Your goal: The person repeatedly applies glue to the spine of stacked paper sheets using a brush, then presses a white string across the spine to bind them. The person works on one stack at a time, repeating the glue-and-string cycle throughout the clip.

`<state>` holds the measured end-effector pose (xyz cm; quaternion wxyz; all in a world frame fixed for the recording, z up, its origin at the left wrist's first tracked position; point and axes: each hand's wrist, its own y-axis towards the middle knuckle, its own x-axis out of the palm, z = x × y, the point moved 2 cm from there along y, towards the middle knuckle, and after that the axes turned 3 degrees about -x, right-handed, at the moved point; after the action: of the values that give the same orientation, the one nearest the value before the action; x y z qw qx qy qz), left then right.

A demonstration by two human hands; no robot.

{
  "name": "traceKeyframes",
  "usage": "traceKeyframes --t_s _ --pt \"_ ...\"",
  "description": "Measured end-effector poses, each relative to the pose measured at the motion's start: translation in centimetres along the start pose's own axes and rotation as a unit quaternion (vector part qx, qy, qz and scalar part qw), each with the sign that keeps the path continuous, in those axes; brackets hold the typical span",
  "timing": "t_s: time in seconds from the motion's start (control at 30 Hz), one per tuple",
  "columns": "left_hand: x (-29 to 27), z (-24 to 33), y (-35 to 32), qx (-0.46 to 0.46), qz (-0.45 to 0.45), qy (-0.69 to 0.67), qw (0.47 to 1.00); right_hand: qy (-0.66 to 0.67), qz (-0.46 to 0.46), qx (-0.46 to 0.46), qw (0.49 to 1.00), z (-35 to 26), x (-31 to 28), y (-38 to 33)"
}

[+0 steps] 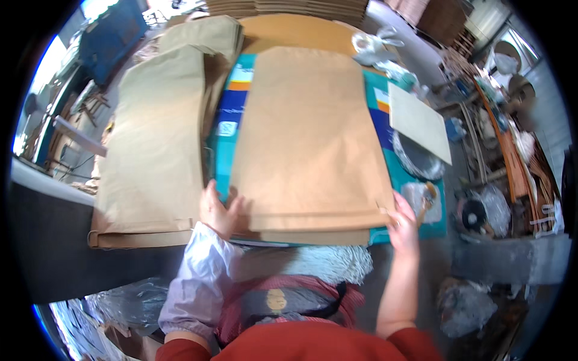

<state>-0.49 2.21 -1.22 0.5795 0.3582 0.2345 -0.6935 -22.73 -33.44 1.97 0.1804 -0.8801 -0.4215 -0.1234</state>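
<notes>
Floor (415,69): grey, visible at far right. Far left: large blue unit (114,39). Left: bright window (49,69), daylight strong, glare noted. Right: pale wall (551,123) with bright window strip (525,41); long orange-brown plank (492,120) runs before it, surroundings cluttered. Far: tan tabletop (289,31), edge curved

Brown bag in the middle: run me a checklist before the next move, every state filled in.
1. Right hand on the brown bag: ok, it grips the lower right corner.
2. Left hand gripping the lower left corner: cannot tell, its fingers are blurred.
3. Bag lying flat: ok, no large fold shows.
4. Lower edge flush with the brown layer beneath: not ok, that layer shows below it.
5. Pale board clear of the bag: ok, a gap shows between them.
</notes>
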Motion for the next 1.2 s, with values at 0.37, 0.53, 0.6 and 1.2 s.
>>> traceKeyframes --t_s 0.37,0.53,0.6,1.2 --pt "-3.4 2.1 -2.2 0.061 -0.112 0.006 0.992 -0.387 0.016 -0.208 0.898 4.8 2.9 -1.4" --pt "-10.6 -0.6 -5.0 0.198 0.110 -0.034 0.973 -0.393 -0.008 -0.271 0.879 5.8 8.8 -3.0" --pt "-12.8 -4.6 -6.9 0.079 0.170 -0.069 0.980 -0.369 -0.064 -0.250 0.893 7.2 12.7 -3.4" --pt "-32.1 -15.5 2.4 -0.367 0.081 0.418 0.827 -0.154 -0.374 0.054 0.913 18.3 31.3 -4.8"
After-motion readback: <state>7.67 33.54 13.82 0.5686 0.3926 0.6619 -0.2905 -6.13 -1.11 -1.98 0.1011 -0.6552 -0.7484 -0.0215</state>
